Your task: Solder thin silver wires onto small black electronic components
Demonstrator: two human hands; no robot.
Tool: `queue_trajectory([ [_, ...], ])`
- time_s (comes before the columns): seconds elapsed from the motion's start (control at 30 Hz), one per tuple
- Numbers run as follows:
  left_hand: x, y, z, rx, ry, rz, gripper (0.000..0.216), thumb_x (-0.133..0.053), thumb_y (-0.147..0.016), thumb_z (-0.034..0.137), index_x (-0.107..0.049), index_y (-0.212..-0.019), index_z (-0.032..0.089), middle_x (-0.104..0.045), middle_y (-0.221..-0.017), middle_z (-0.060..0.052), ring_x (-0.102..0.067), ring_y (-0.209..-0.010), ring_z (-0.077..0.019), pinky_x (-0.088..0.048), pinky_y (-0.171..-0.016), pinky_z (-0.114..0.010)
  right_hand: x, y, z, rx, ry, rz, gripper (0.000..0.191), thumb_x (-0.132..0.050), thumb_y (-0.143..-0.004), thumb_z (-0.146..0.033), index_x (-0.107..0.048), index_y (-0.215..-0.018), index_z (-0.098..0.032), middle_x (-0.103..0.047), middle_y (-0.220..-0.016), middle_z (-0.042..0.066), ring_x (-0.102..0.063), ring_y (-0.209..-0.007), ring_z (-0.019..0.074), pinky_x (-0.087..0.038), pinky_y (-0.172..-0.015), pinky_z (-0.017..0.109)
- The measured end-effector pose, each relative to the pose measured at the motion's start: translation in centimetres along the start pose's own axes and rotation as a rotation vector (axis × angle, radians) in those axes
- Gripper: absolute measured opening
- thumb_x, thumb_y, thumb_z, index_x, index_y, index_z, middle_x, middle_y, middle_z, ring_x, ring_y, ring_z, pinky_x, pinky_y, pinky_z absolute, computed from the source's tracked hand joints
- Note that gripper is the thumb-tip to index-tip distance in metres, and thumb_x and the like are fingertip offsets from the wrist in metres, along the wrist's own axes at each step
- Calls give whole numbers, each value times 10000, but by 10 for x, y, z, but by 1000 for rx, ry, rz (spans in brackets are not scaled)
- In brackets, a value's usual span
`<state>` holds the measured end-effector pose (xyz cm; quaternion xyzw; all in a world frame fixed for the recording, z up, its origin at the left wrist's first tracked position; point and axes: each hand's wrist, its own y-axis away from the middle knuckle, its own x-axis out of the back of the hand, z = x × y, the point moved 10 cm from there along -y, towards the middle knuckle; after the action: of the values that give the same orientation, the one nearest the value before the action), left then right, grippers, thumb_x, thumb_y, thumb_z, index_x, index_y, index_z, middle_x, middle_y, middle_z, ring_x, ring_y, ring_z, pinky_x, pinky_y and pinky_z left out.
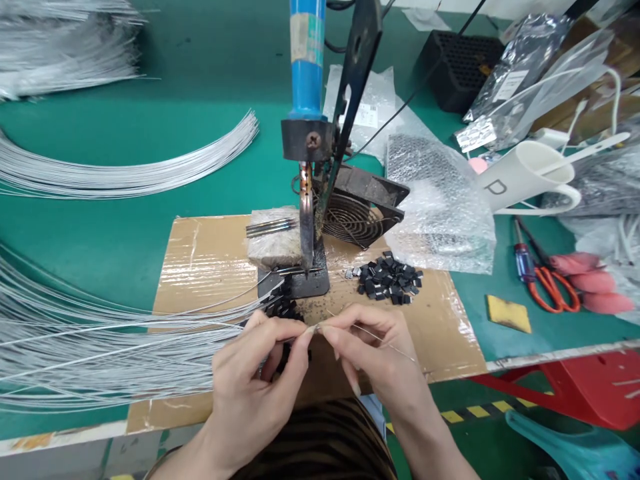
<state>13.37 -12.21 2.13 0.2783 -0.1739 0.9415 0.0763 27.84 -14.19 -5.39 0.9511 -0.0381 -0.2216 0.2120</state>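
My left hand is closed in a pinch at the near edge of a taped cardboard sheet. It holds the end of a thin grey wire, with small black parts just behind its fingers. My right hand pinches a fine wire that trails off to the right; the two pinches meet fingertip to fingertip. Straight ahead stands a blue-handled soldering iron clamped tip down in a black stand. A pile of small black components lies to the right of its base.
Bundles of grey wires fan in from the left over the green table. A black fan, bubble wrap, a white mug, red-handled scissors, a screwdriver and a yellow sponge lie to the right.
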Motion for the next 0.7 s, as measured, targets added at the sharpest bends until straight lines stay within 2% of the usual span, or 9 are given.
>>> queue_trajectory([
  [0.1, 1, 1, -3, 43, 41, 47, 146, -702, -905, 85, -694, -920, 230, -600, -637, 69, -454, -496, -87, -386, -506, -238, -6, 0, 10, 50, -174, 29, 164, -862, -857, -333, -824, -791, -188, -650, -585, -39, -467, -323, 21, -361, -319, 120],
  [0.27, -3, 8, -14, 145, 130, 66, 131, -690, -938, 109, -709, -953, 238, -685, -741, 35, -613, -623, -114, -470, -554, -220, -16, 1, 27, 74, -424, 99, 131, -884, -815, -330, -850, -794, -206, -644, -545, -38, -454, -302, 26, -389, -294, 112],
  [0.5, -6, 9, -20, 219, 186, 43, 85, -687, -961, 143, -708, -949, 224, -740, -770, 19, -711, -665, -121, -523, -566, -194, -17, 3, 28, 98, -454, 108, 117, -881, -820, -331, -865, -823, -215, -665, -553, -26, -477, -309, 36, -421, -299, 116],
  [0.7, -3, 6, -18, 221, 175, 28, 85, -690, -954, 148, -709, -909, 218, -730, -732, 26, -670, -615, -105, -501, -539, -184, -15, 3, 20, 109, -338, 40, 124, -853, -861, -330, -855, -844, -207, -713, -633, -11, -539, -334, 49, -440, -329, 136],
])
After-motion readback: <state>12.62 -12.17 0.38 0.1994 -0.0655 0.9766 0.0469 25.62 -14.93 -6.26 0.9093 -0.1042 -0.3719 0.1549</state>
